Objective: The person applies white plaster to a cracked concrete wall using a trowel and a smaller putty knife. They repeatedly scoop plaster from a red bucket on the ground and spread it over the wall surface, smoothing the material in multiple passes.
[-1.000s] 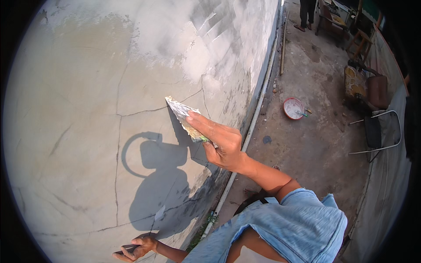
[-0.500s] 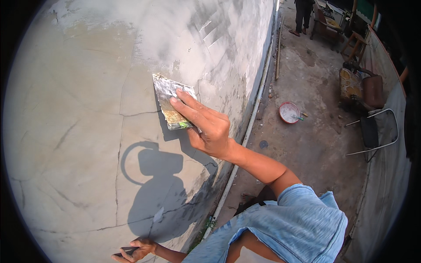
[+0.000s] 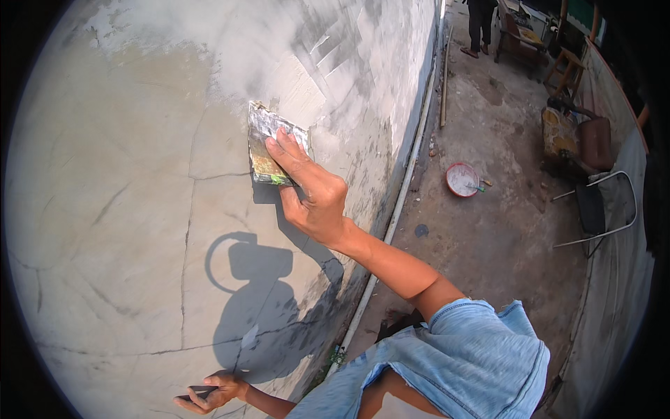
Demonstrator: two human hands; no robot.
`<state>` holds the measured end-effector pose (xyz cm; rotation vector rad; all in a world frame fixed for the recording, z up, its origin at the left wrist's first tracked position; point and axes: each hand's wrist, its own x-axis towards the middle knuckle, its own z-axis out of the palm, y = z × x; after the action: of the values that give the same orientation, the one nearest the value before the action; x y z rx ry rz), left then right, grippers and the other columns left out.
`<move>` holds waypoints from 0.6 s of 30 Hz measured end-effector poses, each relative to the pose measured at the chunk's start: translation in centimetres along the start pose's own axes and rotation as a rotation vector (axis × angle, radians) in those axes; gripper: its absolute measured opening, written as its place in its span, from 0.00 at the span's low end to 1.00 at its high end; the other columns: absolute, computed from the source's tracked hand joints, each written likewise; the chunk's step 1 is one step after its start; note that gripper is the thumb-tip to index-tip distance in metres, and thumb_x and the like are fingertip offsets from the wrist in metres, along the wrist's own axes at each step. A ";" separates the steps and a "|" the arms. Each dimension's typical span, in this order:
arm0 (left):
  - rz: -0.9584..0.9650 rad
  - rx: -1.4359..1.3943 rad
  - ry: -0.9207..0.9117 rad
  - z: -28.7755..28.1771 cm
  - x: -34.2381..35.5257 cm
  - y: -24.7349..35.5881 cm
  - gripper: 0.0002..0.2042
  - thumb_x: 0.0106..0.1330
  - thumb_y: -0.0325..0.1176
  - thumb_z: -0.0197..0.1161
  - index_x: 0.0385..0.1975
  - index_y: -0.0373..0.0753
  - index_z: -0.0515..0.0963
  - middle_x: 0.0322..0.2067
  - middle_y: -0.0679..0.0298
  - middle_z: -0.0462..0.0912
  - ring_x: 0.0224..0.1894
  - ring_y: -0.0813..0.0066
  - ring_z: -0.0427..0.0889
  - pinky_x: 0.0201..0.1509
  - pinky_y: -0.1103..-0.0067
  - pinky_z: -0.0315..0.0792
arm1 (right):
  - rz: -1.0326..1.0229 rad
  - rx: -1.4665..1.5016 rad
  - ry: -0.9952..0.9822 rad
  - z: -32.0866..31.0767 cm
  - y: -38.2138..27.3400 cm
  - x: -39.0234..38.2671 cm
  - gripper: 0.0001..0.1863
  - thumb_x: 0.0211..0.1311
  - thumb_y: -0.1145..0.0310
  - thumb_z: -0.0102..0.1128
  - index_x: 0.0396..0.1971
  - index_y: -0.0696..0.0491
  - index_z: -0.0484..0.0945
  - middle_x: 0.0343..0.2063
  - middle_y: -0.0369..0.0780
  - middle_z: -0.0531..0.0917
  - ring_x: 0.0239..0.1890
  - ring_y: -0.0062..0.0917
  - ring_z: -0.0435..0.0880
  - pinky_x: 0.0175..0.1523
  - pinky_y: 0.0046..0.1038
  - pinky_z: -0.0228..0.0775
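My right hand (image 3: 310, 188) grips a wide putty scraper (image 3: 269, 140), a flat rectangular blade crusted with white and rusty brown, with a bit of green at its lower edge. Two fingers press on its face while the thumb is behind. The blade lies against or very close to the cracked grey wall (image 3: 118, 209). Just above it is a pale ridged smear of putty (image 3: 296, 87). My left hand (image 3: 213, 392) is low down beside the wall, palm turned up, its fingers loosely bent and apart. Nothing shows plainly in it.
A pipe (image 3: 401, 202) runs along the wall's foot. On the concrete floor stands a red-rimmed bowl (image 3: 463, 179) of white paste with a tool in it. To the right are a metal-framed chair (image 3: 592, 209) and a worn brown seat (image 3: 593, 143). A person (image 3: 480, 28) stands far off.
My right hand has moved the scraper slightly up the wall, and a pale putty smear now shows above the blade. My left hand has hardly moved.
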<state>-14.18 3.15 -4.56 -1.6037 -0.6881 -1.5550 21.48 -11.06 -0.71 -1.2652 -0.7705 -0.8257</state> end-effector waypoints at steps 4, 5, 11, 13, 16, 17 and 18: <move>0.020 -0.001 -0.021 -0.1 0.1 -0.5 0.16 0.72 0.41 0.51 0.48 0.35 0.68 0.61 0.47 0.64 0.63 0.52 0.67 0.62 0.61 0.67 | 0.028 0.165 -0.215 -4.4 -1.4 -0.3 0.30 0.44 0.87 0.54 0.52 0.55 0.79 0.45 0.47 0.84 0.50 0.35 0.83 0.54 0.31 0.76; 0.028 0.018 -0.021 -0.3 0.1 -0.8 0.16 0.72 0.41 0.51 0.48 0.35 0.68 0.61 0.47 0.64 0.63 0.52 0.67 0.62 0.61 0.67 | 0.049 0.180 -0.190 -4.9 -0.5 0.7 0.25 0.49 0.86 0.55 0.50 0.56 0.80 0.42 0.45 0.86 0.45 0.29 0.86 0.50 0.28 0.77; 0.011 -0.026 -0.020 0.0 0.1 -0.5 0.18 0.73 0.45 0.50 0.49 0.35 0.66 0.60 0.48 0.64 0.62 0.52 0.67 0.62 0.61 0.67 | 0.220 0.019 0.196 -7.1 11.0 8.2 0.12 0.63 0.74 0.56 0.45 0.59 0.80 0.21 0.38 0.82 0.24 0.13 0.74 0.31 0.19 0.66; 0.010 -0.008 -0.032 -0.1 -0.1 -0.6 0.18 0.73 0.45 0.50 0.49 0.35 0.66 0.61 0.48 0.64 0.62 0.52 0.67 0.62 0.61 0.67 | 0.196 0.011 0.178 -6.1 11.0 8.3 0.13 0.63 0.74 0.56 0.45 0.59 0.81 0.19 0.38 0.82 0.21 0.12 0.73 0.27 0.19 0.65; -0.027 -0.071 -0.021 0.1 -0.5 -0.7 0.18 0.73 0.44 0.50 0.50 0.35 0.66 0.62 0.48 0.62 0.63 0.52 0.66 0.62 0.62 0.67 | 0.228 -0.064 0.097 -4.9 7.7 6.5 0.14 0.59 0.76 0.56 0.46 0.58 0.81 0.22 0.40 0.83 0.20 0.14 0.75 0.26 0.19 0.65; -0.048 -0.112 -0.016 0.2 -0.7 -0.6 0.18 0.73 0.44 0.50 0.50 0.36 0.65 0.62 0.48 0.61 0.63 0.53 0.66 0.62 0.62 0.67 | 0.268 -0.049 0.048 -4.9 6.2 5.5 0.15 0.58 0.78 0.56 0.46 0.58 0.81 0.24 0.41 0.85 0.21 0.14 0.76 0.26 0.19 0.67; -0.047 -0.098 -0.030 0.0 -0.9 -0.7 0.18 0.73 0.44 0.50 0.50 0.35 0.65 0.62 0.48 0.61 0.63 0.53 0.66 0.62 0.62 0.67 | 0.310 -0.032 -0.001 -4.9 4.6 4.2 0.16 0.56 0.79 0.56 0.46 0.57 0.82 0.27 0.42 0.86 0.21 0.15 0.78 0.27 0.19 0.68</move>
<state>-14.84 3.65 -5.30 -1.6974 -0.6792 -1.6234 27.79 -15.79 -0.06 -1.3720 -0.5449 -0.5878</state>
